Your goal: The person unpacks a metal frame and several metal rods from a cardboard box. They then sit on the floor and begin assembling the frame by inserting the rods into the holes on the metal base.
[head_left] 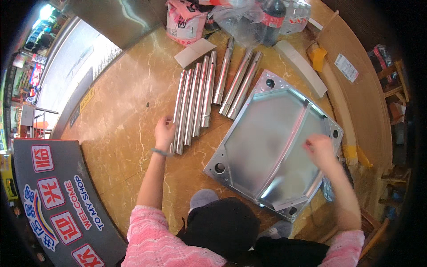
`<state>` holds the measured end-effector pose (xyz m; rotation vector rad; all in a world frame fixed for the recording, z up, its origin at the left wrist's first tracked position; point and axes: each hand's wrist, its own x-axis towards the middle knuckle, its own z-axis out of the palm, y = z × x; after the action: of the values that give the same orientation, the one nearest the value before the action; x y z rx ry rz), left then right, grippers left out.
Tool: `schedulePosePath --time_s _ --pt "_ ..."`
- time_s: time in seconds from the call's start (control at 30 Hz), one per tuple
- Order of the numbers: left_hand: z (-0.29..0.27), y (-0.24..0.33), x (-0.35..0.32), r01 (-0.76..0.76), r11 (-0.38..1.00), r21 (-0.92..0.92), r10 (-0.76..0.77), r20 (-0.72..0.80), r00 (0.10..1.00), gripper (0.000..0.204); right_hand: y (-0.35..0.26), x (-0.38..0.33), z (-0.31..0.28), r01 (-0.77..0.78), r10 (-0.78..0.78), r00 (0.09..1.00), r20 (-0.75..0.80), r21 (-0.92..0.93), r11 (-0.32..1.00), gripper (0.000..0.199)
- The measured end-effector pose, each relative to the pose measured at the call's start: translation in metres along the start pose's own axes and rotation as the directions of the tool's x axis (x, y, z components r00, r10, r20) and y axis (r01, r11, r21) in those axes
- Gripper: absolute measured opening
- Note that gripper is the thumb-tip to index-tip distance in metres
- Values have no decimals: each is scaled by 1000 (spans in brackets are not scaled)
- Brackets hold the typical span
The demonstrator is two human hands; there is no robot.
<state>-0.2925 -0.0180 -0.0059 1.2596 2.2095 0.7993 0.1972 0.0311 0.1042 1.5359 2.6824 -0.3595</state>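
Observation:
Several shiny metal tubes (198, 100) lie side by side on the floor, left of centre. At the left edge of the row, my left hand (164, 131) is curled against the outermost tube (178, 102), its fingers partly hidden. A shallow square metal panel (253, 133) lies to the right, turned at an angle. It has a raised rim, holes at its corners and a bar (287, 147) across the middle. Above its right part is my right hand (319, 149), slightly blurred, with the fingers bent together. Whatever they may hold is too small to make out.
Toward the far side are white foam or card strips (300, 66), a pink-and-white bag (186, 22) and dark drink bottles (272, 20). Flattened cardboard (356, 98) stands along the right. A grey lettered mat (66, 200) lies at the left, and a doorway opens beyond.

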Motion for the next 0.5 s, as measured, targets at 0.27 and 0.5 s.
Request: schedulePosePath --time_s 0.27,0.5 --pt "41 -89 45 81 993 80 -96 203 974 52 -159 129 127 -197 151 980 131 759 621 17" --pt "44 -95 58 171 979 -112 -141 237 961 39 -182 185 184 -396 289 916 277 737 548 17"
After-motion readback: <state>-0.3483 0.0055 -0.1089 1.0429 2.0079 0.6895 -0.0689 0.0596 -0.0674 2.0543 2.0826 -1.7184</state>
